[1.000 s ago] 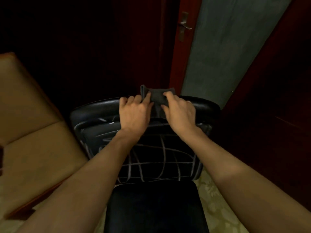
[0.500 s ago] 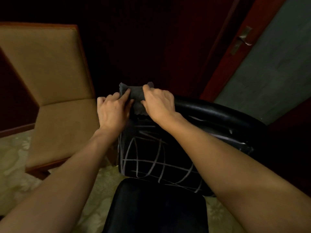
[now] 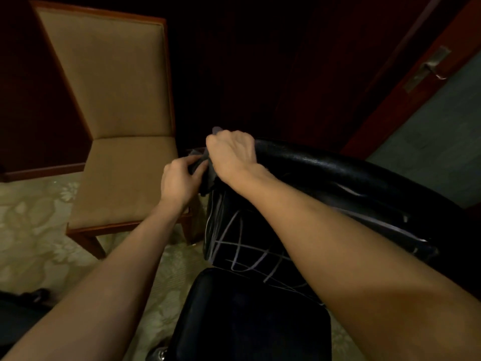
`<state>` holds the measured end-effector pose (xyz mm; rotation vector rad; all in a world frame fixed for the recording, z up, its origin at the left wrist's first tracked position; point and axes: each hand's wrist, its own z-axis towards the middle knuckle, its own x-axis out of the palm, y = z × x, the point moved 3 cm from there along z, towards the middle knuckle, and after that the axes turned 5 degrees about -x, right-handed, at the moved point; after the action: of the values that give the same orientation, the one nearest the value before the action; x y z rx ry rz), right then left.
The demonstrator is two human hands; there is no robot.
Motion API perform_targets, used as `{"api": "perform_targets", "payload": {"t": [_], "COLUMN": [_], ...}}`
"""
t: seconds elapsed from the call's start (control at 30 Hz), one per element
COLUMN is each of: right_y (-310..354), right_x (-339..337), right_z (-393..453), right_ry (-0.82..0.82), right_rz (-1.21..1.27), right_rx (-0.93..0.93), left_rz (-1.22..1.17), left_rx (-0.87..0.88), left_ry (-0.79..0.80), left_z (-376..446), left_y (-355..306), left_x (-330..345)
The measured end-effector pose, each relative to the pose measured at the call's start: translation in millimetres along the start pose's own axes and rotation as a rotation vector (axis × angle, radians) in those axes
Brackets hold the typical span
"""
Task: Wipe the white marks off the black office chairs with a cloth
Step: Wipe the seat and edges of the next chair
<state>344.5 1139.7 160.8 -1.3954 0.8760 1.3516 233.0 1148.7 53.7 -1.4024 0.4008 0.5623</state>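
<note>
Dark cloth is gripped by both hands at the black chair's top corner.
It is pinched by the left hand below and clenched in the right hand; white marks are seen beneath.

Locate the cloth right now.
Head view, centre: the dark cloth is bunched at the left top corner of the black office chair backrest, held between the left hand and right hand, beside the tan chair.
</note>
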Motion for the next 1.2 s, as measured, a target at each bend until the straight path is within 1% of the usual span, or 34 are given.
{"api": "perform_targets", "payload": {"t": [0.07, 0.13, 0.2, 0.27, 0.33, 0.43, 0.5, 0.6, 0.73, 0.77, 0.83, 0.9, 1.0, 1.1, 1.2], "right_y": [-6, -24, -50, -81, -115, -165, -196, -235, -263, -269, -275, -273, -267, -259, -246], "right_x": [0, -4, -10, -15, -17, -11, -8, -2, 21, 31, 49, 65, 72, 66, 62], "right_z": [-12, -28, -53, -88, -130, -197, -244, -310, -370, -379, -386, -384, -369, -350, -326], "right_ry": [-0.066, -0.163, -0.237, -0.282, -0.351, -0.441, -0.545, -0.674, -0.671, -0.67, -0.712, -0.734, -0.692, -0.708, -0.687], "right_rz": [-0.021, 0.013, 0.062, 0.114, 0.165, 0.206, 0.291, 0.399, 0.481, 0.534, 0.8, 0.986, 1.004, 0.976, 0.97], "right_rx": [-0.01, 0.016, 0.089, 0.176, 0.252, 0.416, 0.538, 0.738, 1.0, 1.071, 1.206, 1.273, 1.295, 1.326, 1.334], "left_rz": [-0.033, -0.053, -0.044, -0.035, -0.03, -0.053, -0.107, -0.15, -0.118, -0.086, 0.008, 0.09, 0.143, 0.172, 0.201], "left_rx": [0.023, 0.077, 0.177, 0.282, 0.365, 0.49, 0.541, 0.552, 0.511, 0.5, 0.491, 0.487, 0.486, 0.502, 0.499], "left_ry": [-0.061, -0.131, -0.16, -0.148, -0.101, -0.005, 0.054, 0.151, 0.282, 0.312, 0.357, 0.376, 0.327, 0.297, 0.276], "left_z": [-6, -12, -22, -35, -51, -86, -111, -154, -208, -217, -227, -227, -213, -197, -182], "left_y": [-7, -26, -57, -92, -129, -181, -212, -255, -298, -304, -307, -306, -301, -290, -276], "left_x": [-2, -1, 4, 17, 38, 82, 113, 158, 206, 214, 225, 229, 228, 220, 206]}}
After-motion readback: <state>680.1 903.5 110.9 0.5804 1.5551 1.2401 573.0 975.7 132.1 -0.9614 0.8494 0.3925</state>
